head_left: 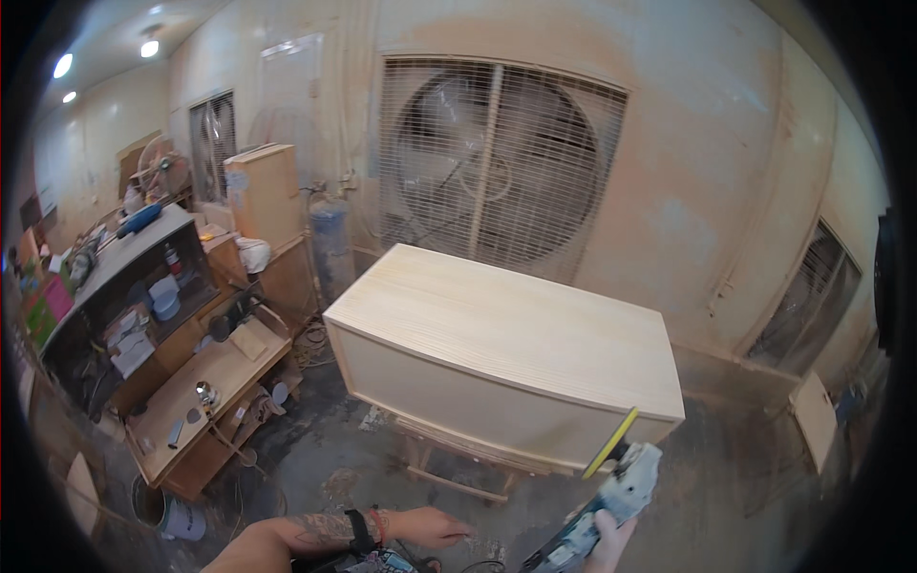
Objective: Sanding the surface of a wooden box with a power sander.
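Note:
My right hand (pixel 611 541) is wrapped around the body of an angle grinder or disc sander (pixel 611 497). Its yellow disc (pixel 611 442) is tilted on edge near the front right corner of a pale, unfinished wooden cabinet (pixel 506 329); whether it touches the wood I cannot tell. Nearer to me, my left hand (pixel 430 526) hangs in front of the cabinet, fingers partly extended, holding nothing visible. A dark band and a red bracelet circle that wrist. The cabinet rests on a low wooden stand (pixel 458 477).
A large caged fan (pixel 487 162) fills the wall behind the cabinet. At left stand a wooden workbench (pixel 205 382) with small items and a dark shelf unit (pixel 124 263) topped by a blue tool (pixel 140 220). A bucket (pixel 181 520) sits lower left; a board (pixel 812 420) leans at right.

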A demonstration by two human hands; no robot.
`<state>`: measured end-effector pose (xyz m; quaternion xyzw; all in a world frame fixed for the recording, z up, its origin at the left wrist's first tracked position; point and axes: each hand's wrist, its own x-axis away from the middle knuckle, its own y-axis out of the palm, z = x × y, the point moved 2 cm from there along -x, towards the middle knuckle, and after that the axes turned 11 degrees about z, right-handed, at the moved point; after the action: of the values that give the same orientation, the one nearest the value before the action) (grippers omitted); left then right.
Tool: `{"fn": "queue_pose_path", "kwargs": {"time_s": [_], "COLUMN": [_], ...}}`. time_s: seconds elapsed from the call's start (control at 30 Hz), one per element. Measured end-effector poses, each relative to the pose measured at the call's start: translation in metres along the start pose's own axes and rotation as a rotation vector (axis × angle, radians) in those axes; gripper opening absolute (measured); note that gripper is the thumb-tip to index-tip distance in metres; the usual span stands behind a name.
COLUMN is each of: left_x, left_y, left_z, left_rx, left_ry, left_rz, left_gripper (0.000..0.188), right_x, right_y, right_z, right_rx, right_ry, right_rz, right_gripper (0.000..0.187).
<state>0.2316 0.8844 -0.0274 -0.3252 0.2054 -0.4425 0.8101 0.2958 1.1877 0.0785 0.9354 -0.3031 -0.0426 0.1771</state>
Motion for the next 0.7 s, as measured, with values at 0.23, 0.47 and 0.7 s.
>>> {"fn": "queue_pose_path", "kwargs": {"time_s": [0.23,0.47,0.7], "left_x": [0.066,0.175,0.286], "left_y": [-0.03,-0.088,-0.129], "left_z": [0.022,0.039,0.014], "left_rx": [0.2,0.36,0.693], "left_ry": [0.001,-0.212,-0.248], "left_rz": [0.285,0.881,1.348], "left_gripper": [0.039,0.052,0.072], "right_x": [0.037,0.096,0.213], "right_y": [0.117,0.279,0.441], "right_z": [0.034,0.11,0.147], "right_rx": [0.062,0.29,0.713], "right_ry": [-0.045,-0.1,-0.302], "right_rz": [-0.291,-0.628,-0.873], "right_gripper": [0.059,0.055,0.072]}}
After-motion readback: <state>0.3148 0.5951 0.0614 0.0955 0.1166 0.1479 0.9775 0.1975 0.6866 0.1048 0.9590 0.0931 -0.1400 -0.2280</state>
